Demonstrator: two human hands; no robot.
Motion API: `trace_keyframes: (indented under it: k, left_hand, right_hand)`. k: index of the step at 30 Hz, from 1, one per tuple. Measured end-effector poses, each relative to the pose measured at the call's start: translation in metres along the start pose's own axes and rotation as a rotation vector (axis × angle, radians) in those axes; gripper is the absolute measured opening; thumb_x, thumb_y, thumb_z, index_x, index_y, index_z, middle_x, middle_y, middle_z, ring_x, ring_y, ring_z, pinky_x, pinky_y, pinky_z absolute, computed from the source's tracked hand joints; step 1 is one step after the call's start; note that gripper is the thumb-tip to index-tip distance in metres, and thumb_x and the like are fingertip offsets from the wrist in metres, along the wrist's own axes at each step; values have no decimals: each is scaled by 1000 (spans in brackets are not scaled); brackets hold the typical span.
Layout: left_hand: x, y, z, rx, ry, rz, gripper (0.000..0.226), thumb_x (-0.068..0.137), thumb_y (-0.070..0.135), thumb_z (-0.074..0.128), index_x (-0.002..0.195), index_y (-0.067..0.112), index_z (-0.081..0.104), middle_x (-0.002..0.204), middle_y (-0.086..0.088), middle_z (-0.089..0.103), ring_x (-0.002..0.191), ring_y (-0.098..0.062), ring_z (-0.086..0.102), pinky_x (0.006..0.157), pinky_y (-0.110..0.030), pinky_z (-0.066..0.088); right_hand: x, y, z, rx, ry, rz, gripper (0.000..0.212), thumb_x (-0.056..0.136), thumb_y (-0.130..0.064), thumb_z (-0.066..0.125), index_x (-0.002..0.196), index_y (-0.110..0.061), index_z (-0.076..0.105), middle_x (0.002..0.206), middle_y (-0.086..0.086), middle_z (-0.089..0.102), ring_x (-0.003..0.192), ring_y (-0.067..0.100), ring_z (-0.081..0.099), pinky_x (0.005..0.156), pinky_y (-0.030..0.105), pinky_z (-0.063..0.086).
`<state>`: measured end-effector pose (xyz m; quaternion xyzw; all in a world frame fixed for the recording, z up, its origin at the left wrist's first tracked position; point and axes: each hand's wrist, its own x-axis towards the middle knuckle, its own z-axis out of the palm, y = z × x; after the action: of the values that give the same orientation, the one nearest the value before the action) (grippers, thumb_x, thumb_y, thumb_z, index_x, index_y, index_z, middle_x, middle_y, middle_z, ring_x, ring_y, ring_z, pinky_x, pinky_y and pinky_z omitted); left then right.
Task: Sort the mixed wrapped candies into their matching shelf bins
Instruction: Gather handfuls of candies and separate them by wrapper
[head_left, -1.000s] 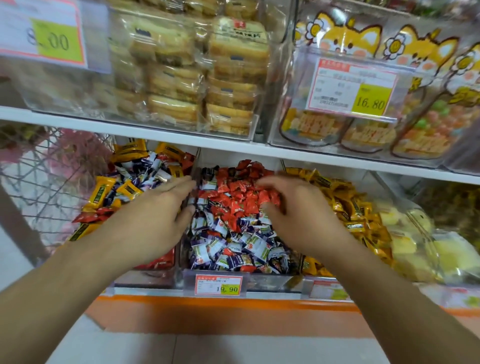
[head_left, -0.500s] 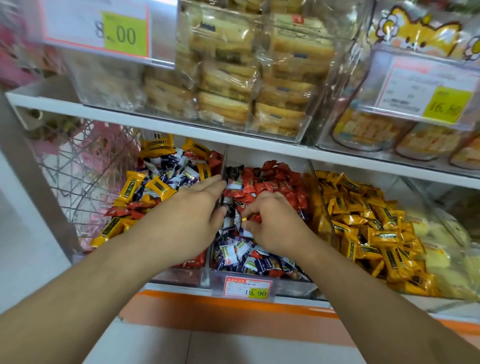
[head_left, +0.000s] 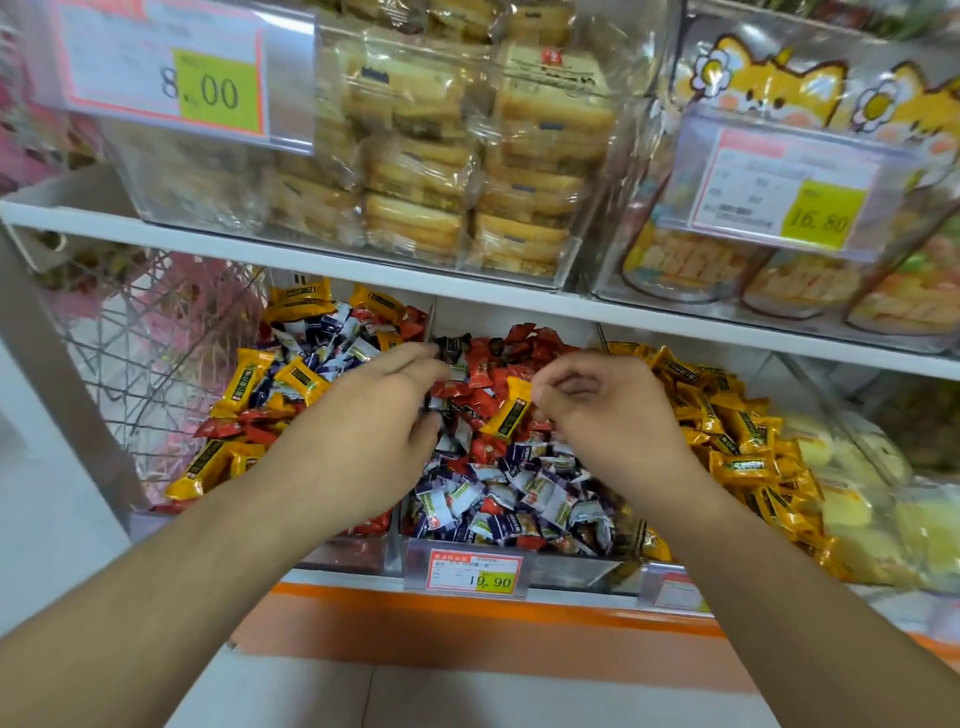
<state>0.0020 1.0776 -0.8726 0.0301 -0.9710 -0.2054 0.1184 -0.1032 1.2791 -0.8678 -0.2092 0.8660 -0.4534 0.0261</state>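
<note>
Three candy bins show: left bin mixed, middle bin red and blue-white, right bin yellow. Right hand now pinches one yellow candy above the middle bin; earlier it dug among wrappers. Left hand, fingers relaxed, straddles the clear divider. Bread packs sit above.

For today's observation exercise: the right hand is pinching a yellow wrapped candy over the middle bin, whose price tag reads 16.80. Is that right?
Not quite. The head view shows the middle bin's price tag reads 19.90. The right hand does pinch a yellow wrapped candy over it.
</note>
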Motion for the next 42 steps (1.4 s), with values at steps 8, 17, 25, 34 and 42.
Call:
trace_keyframes:
  k: [8,17,25,34,42]
  left_hand:
    - [-1,43,-1,-644,-40,-125,14,91,29,76,103,35,70,92,15,71,88,-5,71,81,-37,62]
    - [1,58,11,-693,-159,-156,14,87,38,76,99,32,73,89,5,73,89,-2,72,85,-24,54]
    - [2,22,4,-24,18,1,44,96,34,66,139,35,53,137,17,54,119,-3,52,101,-22,43]
    - [1,-6,8,69,-136,-27,68,100,40,59,159,33,26,167,16,12,150,-15,31,120,-29,29]
    - [1,-10,10,46,-169,-57,66,102,41,56,159,30,25,168,18,3,141,-15,44,118,-36,36]
  right_hand:
    - [-23,-18,-25,522,-79,178,4,99,-6,68,99,-2,69,91,12,78,84,26,79,80,36,63]
    - [-41,16,-50,-427,-59,-424,26,92,-27,79,117,-26,72,114,-15,66,110,7,59,97,33,53]
    - [-15,49,-102,-674,355,12,42,95,-36,69,131,-15,67,112,11,72,108,34,65,89,42,57]
    - [-14,20,-8,-476,-298,-360,41,101,-32,66,141,-36,58,143,-15,56,136,8,48,116,34,42]
    - [4,26,37,-743,-436,-383,36,92,-47,75,126,-39,71,129,-14,65,125,15,50,103,42,48]
